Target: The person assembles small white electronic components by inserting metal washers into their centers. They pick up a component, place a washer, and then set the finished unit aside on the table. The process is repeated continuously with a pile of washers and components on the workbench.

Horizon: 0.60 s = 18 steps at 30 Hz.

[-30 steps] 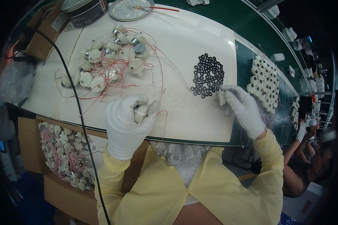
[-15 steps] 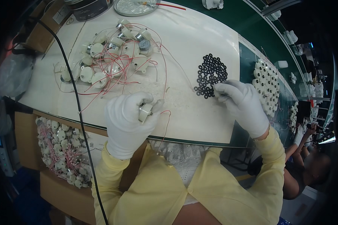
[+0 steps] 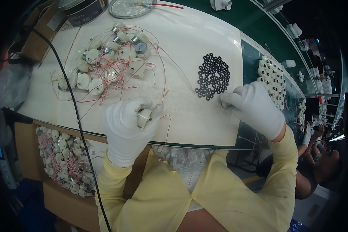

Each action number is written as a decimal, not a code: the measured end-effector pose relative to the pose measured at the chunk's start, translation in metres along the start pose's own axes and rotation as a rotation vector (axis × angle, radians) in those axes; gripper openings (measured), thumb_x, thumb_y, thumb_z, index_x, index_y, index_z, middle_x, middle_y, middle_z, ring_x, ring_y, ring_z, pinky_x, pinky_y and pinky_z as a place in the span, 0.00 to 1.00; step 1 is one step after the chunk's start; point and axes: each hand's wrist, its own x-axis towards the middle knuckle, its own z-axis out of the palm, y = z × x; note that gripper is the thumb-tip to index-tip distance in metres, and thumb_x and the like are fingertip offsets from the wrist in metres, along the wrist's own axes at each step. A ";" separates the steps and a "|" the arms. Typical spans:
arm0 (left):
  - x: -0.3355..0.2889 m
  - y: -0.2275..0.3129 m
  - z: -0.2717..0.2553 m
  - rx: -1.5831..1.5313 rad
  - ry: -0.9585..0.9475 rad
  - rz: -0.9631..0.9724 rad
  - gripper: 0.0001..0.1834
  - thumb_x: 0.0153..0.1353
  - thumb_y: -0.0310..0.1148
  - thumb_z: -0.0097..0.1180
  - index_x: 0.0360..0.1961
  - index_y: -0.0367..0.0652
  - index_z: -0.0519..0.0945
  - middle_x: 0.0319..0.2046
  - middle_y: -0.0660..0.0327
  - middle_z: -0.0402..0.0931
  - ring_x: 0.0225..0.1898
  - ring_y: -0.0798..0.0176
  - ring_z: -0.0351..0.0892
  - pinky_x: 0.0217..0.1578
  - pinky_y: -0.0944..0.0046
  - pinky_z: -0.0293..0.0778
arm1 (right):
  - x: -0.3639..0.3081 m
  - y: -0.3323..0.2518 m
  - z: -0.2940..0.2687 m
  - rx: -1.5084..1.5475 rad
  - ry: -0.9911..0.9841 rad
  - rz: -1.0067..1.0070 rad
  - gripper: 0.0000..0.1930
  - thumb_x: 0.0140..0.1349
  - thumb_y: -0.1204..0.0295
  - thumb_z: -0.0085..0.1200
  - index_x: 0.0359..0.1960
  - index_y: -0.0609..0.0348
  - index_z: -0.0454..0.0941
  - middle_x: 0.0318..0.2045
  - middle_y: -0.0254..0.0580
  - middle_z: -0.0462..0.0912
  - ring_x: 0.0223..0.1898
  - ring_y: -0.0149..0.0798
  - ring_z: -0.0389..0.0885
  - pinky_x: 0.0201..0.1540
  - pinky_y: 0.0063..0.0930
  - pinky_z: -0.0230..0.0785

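My left hand, in a white glove, is closed around a small white motor with a metal shaft. A thin red wire trails from it over the table's near edge. Just right of a patch of small black rings, my gloved right hand has thumb and fingertips pressed together. Whatever may be between those fingertips is too small to make out. Beyond my left hand lies a tangled heap of similar white motors with red wires.
A cardboard box of more motors stands below the table at left. A black cable crosses in front. Rows of white parts stand at right. A dark tub and a round lid sit at the back. A person sits far right.
My right hand has drawn slightly right, away from the black rings, its fingertips still together. My left hand keeps hold of the motor. The whole view has shifted a little.
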 end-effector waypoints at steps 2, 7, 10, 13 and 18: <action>0.000 0.000 0.001 0.002 -0.010 0.002 0.22 0.50 0.26 0.77 0.43 0.48 0.78 0.33 0.64 0.82 0.33 0.55 0.77 0.40 0.56 0.71 | 0.001 0.004 0.002 0.081 0.043 -0.028 0.11 0.55 0.65 0.68 0.38 0.51 0.84 0.22 0.36 0.79 0.25 0.44 0.82 0.29 0.37 0.71; 0.005 -0.003 0.003 0.063 0.027 0.065 0.23 0.49 0.31 0.80 0.42 0.49 0.77 0.30 0.67 0.79 0.28 0.57 0.76 0.32 0.55 0.68 | -0.002 0.005 0.005 0.137 0.010 0.029 0.16 0.52 0.69 0.68 0.43 0.49 0.83 0.24 0.35 0.81 0.28 0.44 0.82 0.33 0.36 0.70; 0.004 -0.002 0.002 0.051 0.020 0.048 0.22 0.49 0.31 0.79 0.41 0.49 0.77 0.30 0.67 0.80 0.28 0.57 0.77 0.33 0.55 0.68 | -0.023 -0.008 0.021 -0.168 0.150 0.068 0.18 0.56 0.72 0.63 0.50 0.46 0.83 0.30 0.31 0.80 0.34 0.38 0.82 0.37 0.33 0.69; 0.004 0.000 0.002 0.045 0.012 0.033 0.21 0.50 0.30 0.79 0.40 0.49 0.78 0.30 0.66 0.80 0.29 0.56 0.77 0.34 0.55 0.68 | -0.053 -0.020 0.033 -0.263 0.211 0.067 0.22 0.59 0.75 0.57 0.56 0.40 0.81 0.38 0.27 0.77 0.43 0.34 0.78 0.41 0.32 0.66; 0.001 0.003 -0.003 0.063 -0.036 -0.005 0.18 0.52 0.27 0.76 0.41 0.46 0.79 0.32 0.63 0.81 0.32 0.54 0.77 0.36 0.55 0.71 | -0.094 -0.028 0.023 0.041 0.050 0.062 0.22 0.51 0.76 0.61 0.51 0.43 0.83 0.43 0.31 0.82 0.44 0.38 0.81 0.41 0.34 0.67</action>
